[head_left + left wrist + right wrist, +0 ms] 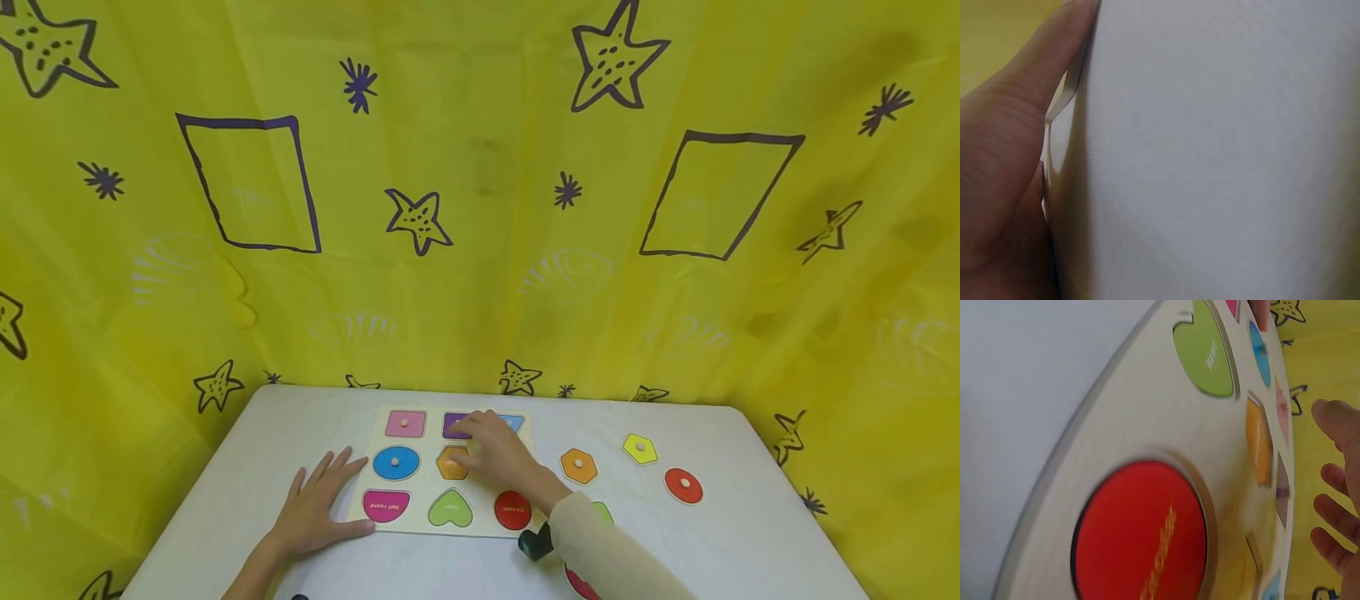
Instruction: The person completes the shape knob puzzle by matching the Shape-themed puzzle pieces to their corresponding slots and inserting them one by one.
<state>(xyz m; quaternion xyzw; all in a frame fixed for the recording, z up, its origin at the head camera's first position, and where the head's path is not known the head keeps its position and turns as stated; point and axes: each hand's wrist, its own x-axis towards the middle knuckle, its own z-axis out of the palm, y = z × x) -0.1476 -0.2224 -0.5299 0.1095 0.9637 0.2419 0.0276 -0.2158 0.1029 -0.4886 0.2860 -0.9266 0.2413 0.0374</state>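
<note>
A pale shape puzzle board (412, 521) lies on the white table. My left hand (311, 512) rests spread at its left side, with thumb and fingertips at the edge; in the left wrist view the thumb (1054, 56) lies along that edge. My right hand (498, 450) is over the board by the purple rectangle (453, 425), its fingers (1335, 515) loosely bent and holding nothing. Knobbed pieces sit in the board: a pink square (396, 425), a blue oval (384, 463), the purple rectangle and a light blue piece (516, 421). Orange hexagon, magenta half-round, green heart and red circle recesses (1141, 531) show printed words.
Loose at the right are an orange hexagon piece (573, 465), a yellow pentagon piece (638, 450) and a red round piece (684, 486). A green piece (602, 512) and a dark red piece (580, 585) lie partly under the right sleeve. A yellow patterned curtain (480, 292) hangs behind.
</note>
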